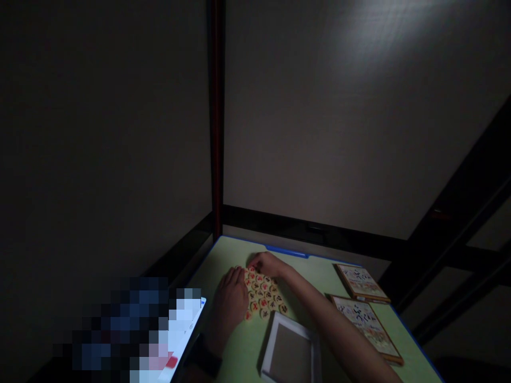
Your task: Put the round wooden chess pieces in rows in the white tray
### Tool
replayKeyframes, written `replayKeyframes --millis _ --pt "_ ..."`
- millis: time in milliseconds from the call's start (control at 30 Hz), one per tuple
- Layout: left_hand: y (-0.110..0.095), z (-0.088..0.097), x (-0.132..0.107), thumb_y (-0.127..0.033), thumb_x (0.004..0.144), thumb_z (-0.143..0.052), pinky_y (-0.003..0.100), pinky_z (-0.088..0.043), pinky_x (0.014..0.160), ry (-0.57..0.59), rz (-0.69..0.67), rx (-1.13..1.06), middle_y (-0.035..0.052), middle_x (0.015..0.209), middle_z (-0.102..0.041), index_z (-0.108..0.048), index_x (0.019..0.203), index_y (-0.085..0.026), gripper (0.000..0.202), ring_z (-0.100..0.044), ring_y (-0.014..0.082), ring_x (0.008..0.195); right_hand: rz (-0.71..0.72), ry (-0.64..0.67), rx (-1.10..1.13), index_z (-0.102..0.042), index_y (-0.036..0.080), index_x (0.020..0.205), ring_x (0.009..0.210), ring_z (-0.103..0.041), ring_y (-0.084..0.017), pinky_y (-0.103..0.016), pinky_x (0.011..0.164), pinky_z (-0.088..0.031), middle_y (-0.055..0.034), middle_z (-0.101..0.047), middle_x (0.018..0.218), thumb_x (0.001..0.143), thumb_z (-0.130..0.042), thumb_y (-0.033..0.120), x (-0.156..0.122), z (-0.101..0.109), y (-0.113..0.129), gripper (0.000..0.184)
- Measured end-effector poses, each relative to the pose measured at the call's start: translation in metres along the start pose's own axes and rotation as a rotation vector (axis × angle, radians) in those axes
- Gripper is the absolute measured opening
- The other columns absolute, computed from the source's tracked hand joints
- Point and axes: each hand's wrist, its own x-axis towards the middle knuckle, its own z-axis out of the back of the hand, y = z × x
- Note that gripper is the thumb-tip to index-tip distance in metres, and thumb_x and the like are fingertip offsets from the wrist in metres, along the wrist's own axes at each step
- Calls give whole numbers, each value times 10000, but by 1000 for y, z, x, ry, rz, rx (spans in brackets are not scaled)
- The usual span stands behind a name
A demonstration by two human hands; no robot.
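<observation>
Round wooden Chinese chess pieces with red and black characters lie packed in rows on a pale green table. My left hand rests flat along the left side of the group, its fingers stretched out and touching the edge pieces. At the far end of the rows, my right hand is curled with its fingertips closed on a piece at the corner; the hand partly hides that piece. Just below the pieces sits an open white-rimmed box, whose grey-brown inside shows.
Two flat printed boxes lie along the right of the table, partly behind my right forearm. A lit phone screen stands at lower left, beside a blurred patch. Dark walls enclose the table's far side.
</observation>
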Motion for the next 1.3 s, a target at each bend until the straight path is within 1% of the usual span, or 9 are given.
replayKeyframes --millis 133,400,533,633,833,1000,1133,1233,1300 --pt "2 -1 2 -87 886 -394 407 -396 1133 -8 1 -42 158 1356 -612 -607 1308 -82 473 -524 264 1304 -62 -48 9 -777 162 1065 817 -671 -163 -226 736 -460 -48 -770 916 728 -509 11 -12 5 -8 456" --pt "2 -6 5 -87 897 -367 419 -418 1107 -41 21 -62 146 1281 -649 -645 1242 -98 443 -540 263 1261 -117 -36 25 -800 161 985 753 -685 -159 -207 690 -474 -30 -775 833 720 -522 31 -39 6 -18 406" --pt "0 -2 6 -76 896 -359 398 -424 1092 -23 12 -63 143 1233 -663 -657 1210 -98 434 -567 247 1207 -105 -57 -2 -777 159 1071 834 -685 -180 -231 749 -480 -56 -775 920 747 -496 44 -38 6 -14 444" --pt "0 -2 6 -73 896 -363 423 -397 1111 -8 17 -35 144 1304 -636 -635 1258 -108 454 -530 259 1269 -72 -83 -34 -731 181 1182 942 -659 -193 -253 843 -460 -75 -756 1021 765 -478 47 -33 3 -6 505" --pt "-3 4 4 -69 905 -360 431 -340 1150 76 -11 -21 122 1385 -597 -586 1341 -142 496 -465 248 1354 -29 -69 -61 -787 203 995 893 -650 -187 -238 809 -449 -53 -748 931 698 -527 19 -21 -6 4 436" --pt "-5 12 5 -80 913 -372 430 -342 1142 98 4 -28 128 1370 -608 -599 1324 -149 474 -481 247 1339 -60 -96 -55 -775 191 1037 854 -654 -189 -240 781 -458 -52 -749 891 711 -535 26 -26 -2 6 437" --pt "-5 14 7 -84 931 -349 452 -318 1148 93 15 -57 124 1345 -626 -615 1297 -151 457 -469 251 1350 -121 -218 -8 -730 174 1160 954 -656 -218 -276 840 -467 -106 -736 1065 797 -511 80 -60 10 18 434" --pt "-7 19 9 -87 922 -376 421 -339 1129 29 2 -96 118 1271 -662 -659 1214 -150 411 -507 243 1298 -163 -292 76 -765 175 1017 913 -668 -227 -290 821 -476 -105 -744 981 836 -511 130 -107 11 33 315" --pt "-10 27 10 -90 910 -392 389 -392 1068 -7 6 -117 112 1160 -692 -696 1109 -155 369 -566 237 1188 -199 -318 110 -763 179 987 908 -669 -235 -302 820 -480 -106 -739 952 877 -525 209 -141 5 41 263"
